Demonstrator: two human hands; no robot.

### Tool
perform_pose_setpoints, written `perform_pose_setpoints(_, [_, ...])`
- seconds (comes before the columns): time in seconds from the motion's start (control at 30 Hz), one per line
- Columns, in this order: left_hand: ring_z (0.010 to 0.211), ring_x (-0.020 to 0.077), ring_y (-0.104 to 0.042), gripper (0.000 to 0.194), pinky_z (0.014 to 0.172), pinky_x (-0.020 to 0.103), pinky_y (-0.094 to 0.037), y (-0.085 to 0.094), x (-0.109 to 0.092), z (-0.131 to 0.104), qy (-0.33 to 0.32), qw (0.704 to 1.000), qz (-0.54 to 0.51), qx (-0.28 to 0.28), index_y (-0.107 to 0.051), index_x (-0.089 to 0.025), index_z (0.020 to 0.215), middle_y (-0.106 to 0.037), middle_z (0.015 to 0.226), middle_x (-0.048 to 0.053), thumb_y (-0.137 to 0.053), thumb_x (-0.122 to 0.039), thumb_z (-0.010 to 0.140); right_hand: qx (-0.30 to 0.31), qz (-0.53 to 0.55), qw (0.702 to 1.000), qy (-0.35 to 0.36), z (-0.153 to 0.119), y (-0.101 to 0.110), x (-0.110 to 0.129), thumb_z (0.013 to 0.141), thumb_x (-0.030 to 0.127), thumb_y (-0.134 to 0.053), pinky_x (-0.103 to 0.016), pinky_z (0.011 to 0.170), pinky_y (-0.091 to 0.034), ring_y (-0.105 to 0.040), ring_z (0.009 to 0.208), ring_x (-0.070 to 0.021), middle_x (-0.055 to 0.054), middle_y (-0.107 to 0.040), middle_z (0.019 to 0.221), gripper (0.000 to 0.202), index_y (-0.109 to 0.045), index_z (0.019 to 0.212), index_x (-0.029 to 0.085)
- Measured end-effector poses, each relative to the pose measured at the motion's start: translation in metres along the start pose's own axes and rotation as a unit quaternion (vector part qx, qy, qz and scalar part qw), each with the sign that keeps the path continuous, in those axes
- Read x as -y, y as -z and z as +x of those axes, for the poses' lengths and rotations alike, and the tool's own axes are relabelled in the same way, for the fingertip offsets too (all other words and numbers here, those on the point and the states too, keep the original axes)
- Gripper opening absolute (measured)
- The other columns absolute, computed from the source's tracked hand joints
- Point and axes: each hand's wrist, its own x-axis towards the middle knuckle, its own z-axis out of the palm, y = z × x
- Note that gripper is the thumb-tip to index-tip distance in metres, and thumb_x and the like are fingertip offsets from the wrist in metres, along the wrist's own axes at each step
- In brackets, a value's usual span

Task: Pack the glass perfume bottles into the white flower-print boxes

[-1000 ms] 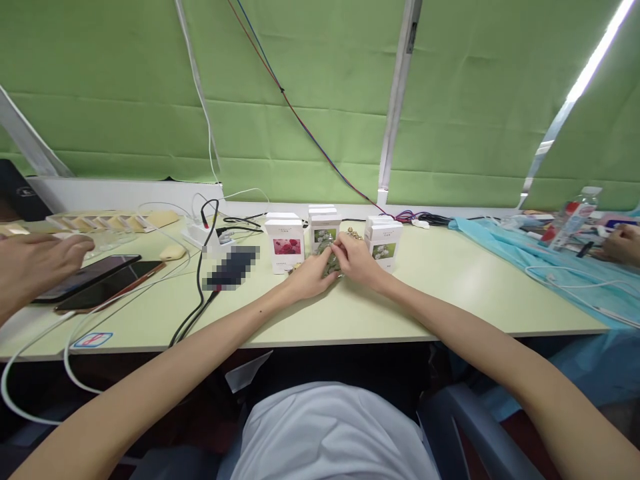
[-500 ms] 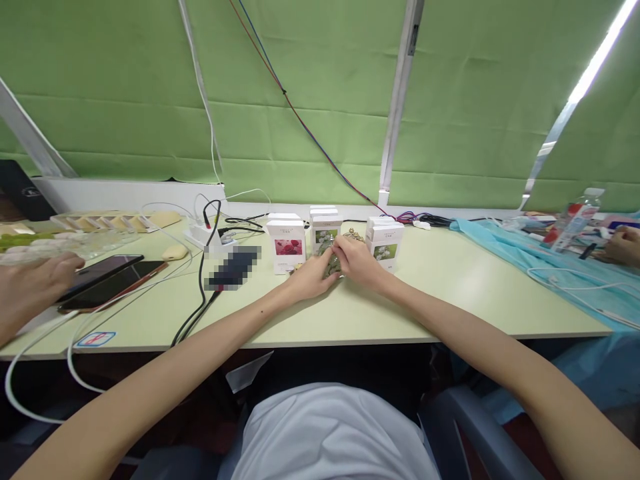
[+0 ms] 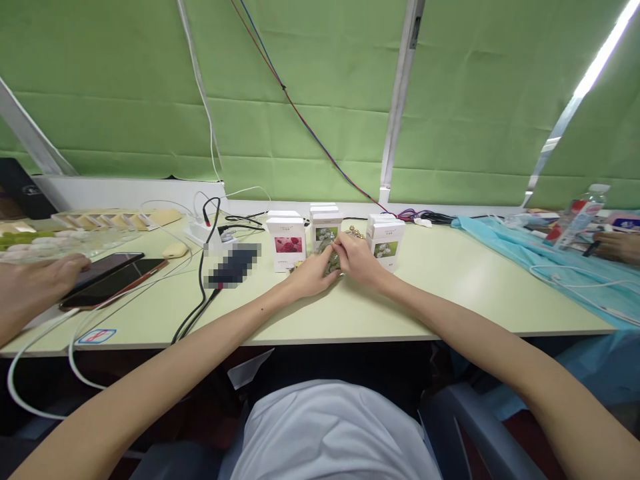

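Observation:
My left hand (image 3: 314,273) is closed around a small see-through item with grey-green contents (image 3: 332,263), low over the table. The fingers of my right hand (image 3: 357,257) pinch its upper part, touching my left fingertips. Whether it is a bag or a jar I cannot tell, as both hands cover much of it. White boxes stand close around: one with a red flower picture (image 3: 289,253) to the left, one with white flowers (image 3: 326,227) behind, another (image 3: 385,250) to the right. Gold-coloured round pieces (image 3: 356,233) show just beyond my right hand.
Another person's hand (image 3: 47,280) lies beside two phones (image 3: 115,283) at the left. Black cables (image 3: 203,300) and a white power strip (image 3: 203,233) are nearer the boxes. On the right are a blue sheet (image 3: 500,247), a bottle (image 3: 583,217) and a second person's hand (image 3: 620,247).
Both my hands keep nearly the same pose and place. At the left, the other person's hand has shifted slightly right; the hand at the far right has moved a little down and inward.

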Motion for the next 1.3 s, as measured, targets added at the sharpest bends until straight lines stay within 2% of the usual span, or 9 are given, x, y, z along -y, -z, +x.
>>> perform_pose_setpoints(0.13, [0.058,0.0211,-0.054,0.050,0.054,0.029,-0.035,0.0008,-0.0020,0.0001,0.006,1.000,0.009,0.002,-0.043,-0.012,0.138,-0.058,0.072,0.003,-0.049,-0.037,0.094,-0.002,-0.016,1.000,0.004,-0.0009,-0.0011,-0.0007,0.097,0.017,-0.040,-0.033,0.068,-0.037,-0.050,0.071,-0.0206,-0.004,-0.055,0.077,0.019,-0.034,0.081,0.024])
perform_pose_setpoints(0.33, [0.057,0.0208,-0.054,0.051,0.054,0.029,-0.036,-0.0008,-0.0005,0.0005,0.000,1.000,0.005,-0.004,-0.044,-0.012,0.138,-0.059,0.073,0.003,-0.049,-0.038,0.095,-0.026,0.029,0.999,-0.016,-0.0005,-0.0012,0.0000,0.097,0.018,-0.043,-0.033,0.068,-0.040,-0.052,0.068,-0.0195,-0.002,-0.054,0.072,0.019,-0.037,0.080,0.024])
perform_pose_setpoints(0.63, [0.063,0.0232,-0.060,0.059,0.061,0.031,-0.045,-0.0008,0.0000,-0.0002,0.012,1.000,0.003,0.004,-0.038,-0.011,0.145,-0.064,0.077,0.006,-0.050,-0.038,0.094,-0.010,-0.027,1.000,-0.001,-0.0023,-0.0028,0.0004,0.098,0.016,-0.041,-0.032,0.067,-0.037,-0.049,0.070,-0.0197,-0.004,-0.054,0.076,0.021,-0.036,0.079,0.024])
perform_pose_setpoints(0.73, [0.062,0.0225,-0.059,0.059,0.061,0.031,-0.044,-0.0011,-0.0004,0.0000,0.010,1.000,0.002,0.002,-0.038,-0.011,0.146,-0.064,0.077,0.005,-0.050,-0.038,0.094,0.003,-0.037,0.999,0.002,-0.0020,-0.0020,0.0005,0.098,0.016,-0.040,-0.032,0.068,-0.037,-0.050,0.071,-0.0202,-0.004,-0.054,0.077,0.020,-0.036,0.080,0.024])
perform_pose_setpoints(0.9, [0.060,0.0214,-0.056,0.049,0.057,0.030,-0.039,-0.0027,0.0003,0.0007,0.004,1.000,0.011,-0.006,-0.046,-0.011,0.135,-0.063,0.078,0.006,-0.050,-0.037,0.094,-0.006,-0.006,1.000,0.001,0.0004,-0.0005,0.0003,0.096,0.016,-0.041,-0.032,0.068,-0.037,-0.051,0.069,-0.0202,-0.004,-0.055,0.075,0.018,-0.037,0.080,0.024])
perform_pose_setpoints(1.07, [0.058,0.0211,-0.056,0.053,0.055,0.030,-0.038,-0.0042,0.0027,0.0008,-0.005,1.000,0.016,-0.009,-0.041,-0.012,0.141,-0.062,0.077,0.005,-0.050,-0.037,0.095,-0.016,0.041,0.998,-0.034,0.0013,-0.0004,0.0002,0.095,0.018,-0.045,-0.032,0.067,-0.040,-0.053,0.066,-0.0195,-0.003,-0.057,0.071,0.018,-0.041,0.078,0.023])
perform_pose_setpoints(1.3, [0.058,0.0204,-0.055,0.045,0.056,0.030,-0.038,-0.0028,-0.0001,0.0004,-0.004,1.000,0.012,-0.010,-0.046,-0.011,0.132,-0.061,0.075,0.004,-0.050,-0.036,0.094,-0.017,-0.007,1.000,-0.011,-0.0023,-0.0031,0.0017,0.097,0.018,-0.041,-0.033,0.068,-0.039,-0.053,0.072,-0.0216,-0.005,-0.058,0.078,0.017,-0.040,0.081,0.024])
